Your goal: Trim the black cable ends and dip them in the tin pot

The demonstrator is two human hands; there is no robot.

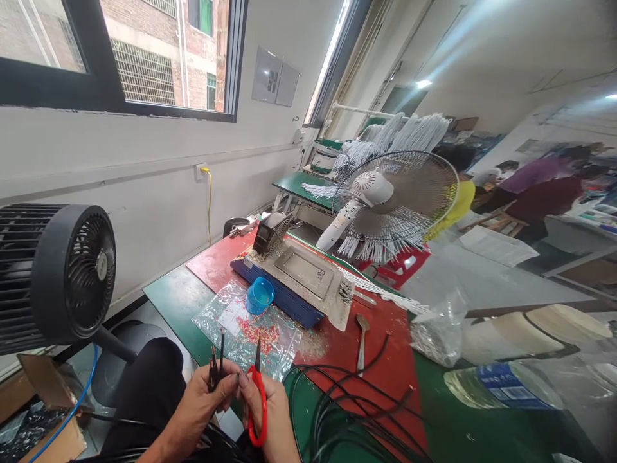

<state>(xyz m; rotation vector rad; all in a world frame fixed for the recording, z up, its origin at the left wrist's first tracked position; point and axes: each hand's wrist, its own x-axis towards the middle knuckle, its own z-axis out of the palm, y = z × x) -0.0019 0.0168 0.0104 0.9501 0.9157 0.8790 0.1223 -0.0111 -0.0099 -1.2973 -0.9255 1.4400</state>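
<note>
My left hand (205,399) is closed around a black cable (213,373), whose stripped end shows copper-coloured tips pointing up. Red-handled scissors (260,405) rest in my right hand (270,402), blades upward and close together. The thumbs and fingertips of both hands meet in front of me; what is pinched between them is too small to tell. Beyond the hands, red and pale bits (258,331) lie scattered on a clear plastic bag (207,319), beside a blue cup (259,295). Coiled black cables (337,392) spread to the right of my right hand.
A blue and beige machine (308,273) stands behind the cup on the table (180,296). A metal spoon (361,341), a clear bottle (501,386) and a bag of small parts (438,334) lie to the right. Black fan (72,270) left, white fan (385,196) behind. People sit at the far right.
</note>
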